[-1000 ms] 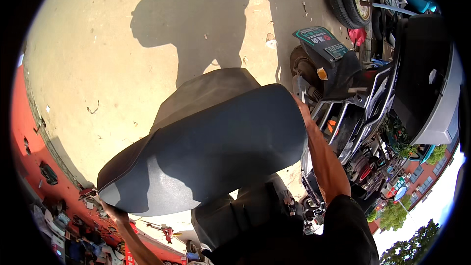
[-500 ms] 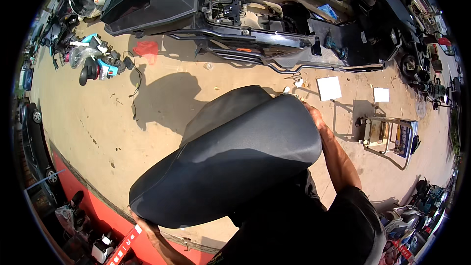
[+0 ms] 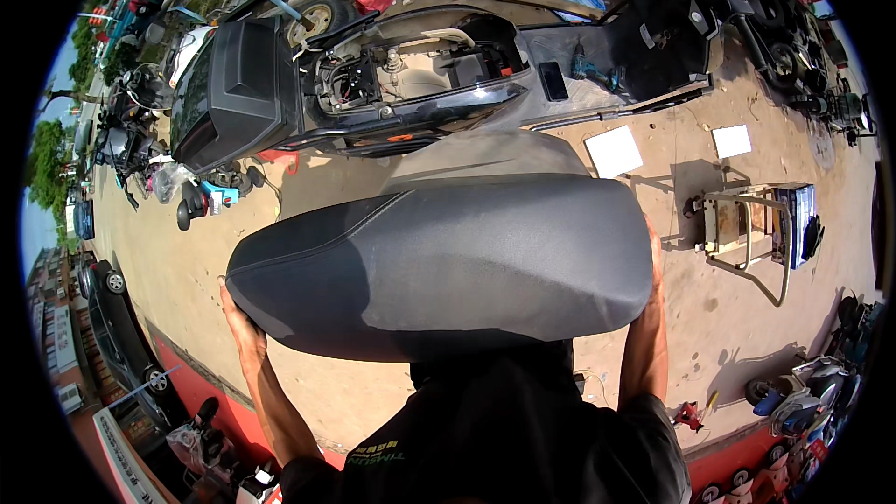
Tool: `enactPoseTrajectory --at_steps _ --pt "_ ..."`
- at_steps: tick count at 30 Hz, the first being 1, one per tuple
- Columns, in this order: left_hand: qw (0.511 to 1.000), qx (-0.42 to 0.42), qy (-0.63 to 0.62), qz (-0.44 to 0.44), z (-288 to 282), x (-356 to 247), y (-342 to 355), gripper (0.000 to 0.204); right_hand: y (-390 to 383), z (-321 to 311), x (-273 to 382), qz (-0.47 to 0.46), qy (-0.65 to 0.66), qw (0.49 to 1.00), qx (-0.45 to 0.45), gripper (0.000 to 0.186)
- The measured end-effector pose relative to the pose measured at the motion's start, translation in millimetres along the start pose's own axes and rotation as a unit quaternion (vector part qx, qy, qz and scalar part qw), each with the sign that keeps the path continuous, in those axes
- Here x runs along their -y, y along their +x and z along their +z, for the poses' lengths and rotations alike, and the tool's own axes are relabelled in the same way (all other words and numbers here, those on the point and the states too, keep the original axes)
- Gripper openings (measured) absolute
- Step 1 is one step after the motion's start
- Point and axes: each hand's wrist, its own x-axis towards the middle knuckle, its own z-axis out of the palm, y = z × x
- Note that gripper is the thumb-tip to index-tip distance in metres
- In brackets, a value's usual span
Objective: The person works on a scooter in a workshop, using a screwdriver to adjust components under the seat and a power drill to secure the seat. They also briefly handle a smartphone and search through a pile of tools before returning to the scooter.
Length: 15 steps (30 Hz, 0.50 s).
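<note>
A long black motor-scooter seat (image 3: 448,261) lies across the middle of the view, held up in front of my body with its smooth padded top showing. My left hand (image 3: 243,322) grips its narrow left end, the fingers partly hidden beneath. At the wide right end, my right hand (image 3: 653,257) clasps the edge, its fingers mostly out of sight behind the seat. Just beyond stands a black scooter (image 3: 439,112), its seat bay (image 3: 434,70) uncovered, showing wiring and a metal frame. A black storage box (image 3: 238,84) sits at the scooter's left end.
On the scooter's footboard lie a dark phone (image 3: 553,81) and a teal power drill (image 3: 595,70). Two white square boards (image 3: 614,151) are on the ground. A metal-framed stool (image 3: 747,233) stands at right. Blue-and-black parts (image 3: 210,198) lie at left, near a parked car (image 3: 121,327).
The seat has come level from its tilt, its left end rising in my left hand, and sits closer to the scooter. The view has shifted, showing more of the seat bay. Both hands keep their hold.
</note>
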Motion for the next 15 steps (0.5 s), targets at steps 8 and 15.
enactPoseTrajectory --at_steps 8,15 --pt "0.997 0.063 -0.047 0.016 86.3 -50.5 65.3 0.068 25.1 22.6 65.6 -0.059 -0.027 0.998 -0.003 0.043" --pt "0.991 0.097 -0.067 0.065 130.9 -78.0 159.2 0.066 72.6 97.2 101.8 -0.085 -0.045 0.995 -0.021 0.042"
